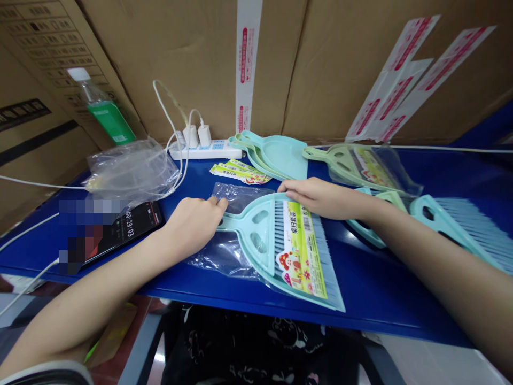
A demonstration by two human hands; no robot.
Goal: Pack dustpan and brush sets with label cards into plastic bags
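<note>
A light-blue dustpan and brush set (256, 235) lies near the front of the blue table, its bristles toward the right. A yellow-green card label (306, 256) lies across the bristles. My left hand (198, 224) is closed around the handle end of the set. At its far edge, the fingers of my right hand (308, 195) grip the rim by the top of the label; the fingertips are partly hidden. A clear plastic bag (224, 259) spreads around the handle; whether the set is inside it or on top, I cannot tell.
Stacked dustpans (280, 152) and loose labels (240, 172) lie behind. A bagged green set (356, 166) and blue brushes (468, 219) are at right. At left are a phone (132, 230), plastic bags (132, 168), a bottle (108, 117) and a power strip (216, 153). Cardboard boxes (320, 64) stand behind.
</note>
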